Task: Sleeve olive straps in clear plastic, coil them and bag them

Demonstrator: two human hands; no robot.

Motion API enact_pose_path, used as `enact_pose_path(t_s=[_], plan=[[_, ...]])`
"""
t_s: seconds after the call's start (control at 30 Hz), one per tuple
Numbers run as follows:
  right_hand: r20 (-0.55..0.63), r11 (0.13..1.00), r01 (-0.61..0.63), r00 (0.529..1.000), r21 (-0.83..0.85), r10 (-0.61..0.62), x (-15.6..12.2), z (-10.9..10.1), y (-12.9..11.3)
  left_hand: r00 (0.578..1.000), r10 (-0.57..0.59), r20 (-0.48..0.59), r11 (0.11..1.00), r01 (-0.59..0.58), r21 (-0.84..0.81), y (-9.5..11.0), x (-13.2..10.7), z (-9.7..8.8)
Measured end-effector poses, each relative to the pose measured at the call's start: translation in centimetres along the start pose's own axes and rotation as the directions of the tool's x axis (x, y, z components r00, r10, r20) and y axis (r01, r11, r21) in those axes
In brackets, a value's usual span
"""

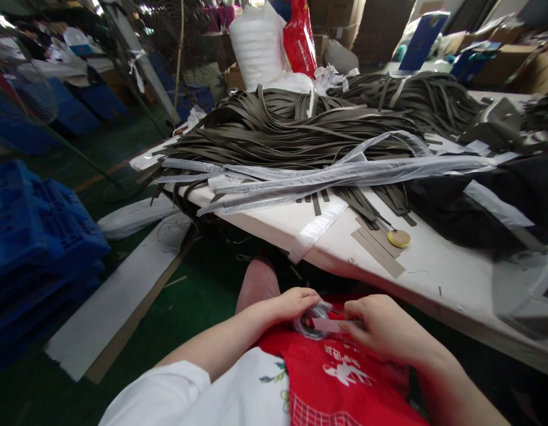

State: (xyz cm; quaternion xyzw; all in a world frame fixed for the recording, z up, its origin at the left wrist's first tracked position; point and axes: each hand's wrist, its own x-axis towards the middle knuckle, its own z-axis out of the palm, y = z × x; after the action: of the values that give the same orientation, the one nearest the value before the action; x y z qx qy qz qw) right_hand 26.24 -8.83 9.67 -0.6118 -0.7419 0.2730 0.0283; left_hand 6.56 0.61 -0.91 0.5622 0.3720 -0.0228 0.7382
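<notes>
Low in front of my lap, my left hand is closed on the upper left side of a roll of clear tape. My right hand pinches the end of a short pale strip that runs from the roll's side toward my fingers. Whether the strip is still joined to the roll I cannot tell. Behind both hands is a red apron with white print. The fingertips of my left hand are partly hidden by the roll.
A white table stands ahead, its edge just beyond my hands. It bears heaps of dark straps, long clear plastic strips, a yellow-edged round pad and black cloth. Blue pallets stand left.
</notes>
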Motion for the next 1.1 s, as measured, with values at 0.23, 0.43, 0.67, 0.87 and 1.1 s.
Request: enact_pose_path(t_s=[0.23, 0.43, 0.67, 0.87, 1.1], plan=[[0.060, 0.970, 0.022, 0.998, -0.243, -0.008, 1.1, 2.1, -3.4, 0.995, 0.093, -0.021, 0.968, -0.086, 0.235, 0.0, 0.2, -0.5], [0.073, 0.961, -0.004, 0.997, -0.276, 0.025, 3.8, 4.5, -3.8, 0.996, 0.076, -0.048, 0.962, -0.061, 0.265, -0.4, 0.4, -0.6], [-0.013, 0.979, -0.109, 0.994, -0.172, 0.109, 3.9, 7.0, -2.1, 0.995, 0.064, -0.075, 0.981, -0.049, 0.188, -0.8, 0.1, -0.4], [-0.047, 0.995, -0.078, 0.996, 0.066, 0.081, 1.0, 5.0, -0.5, 0.993, 0.068, -0.092, 0.970, -0.044, 0.239, 0.0, -0.1, -0.1], [-0.145, 0.919, -0.104, 0.975, 0.380, 0.170, 1.2, 4.8, 2.3, 0.993, 0.094, -0.072, 0.948, -0.067, 0.312, 1.4, -0.2, 0.6]])
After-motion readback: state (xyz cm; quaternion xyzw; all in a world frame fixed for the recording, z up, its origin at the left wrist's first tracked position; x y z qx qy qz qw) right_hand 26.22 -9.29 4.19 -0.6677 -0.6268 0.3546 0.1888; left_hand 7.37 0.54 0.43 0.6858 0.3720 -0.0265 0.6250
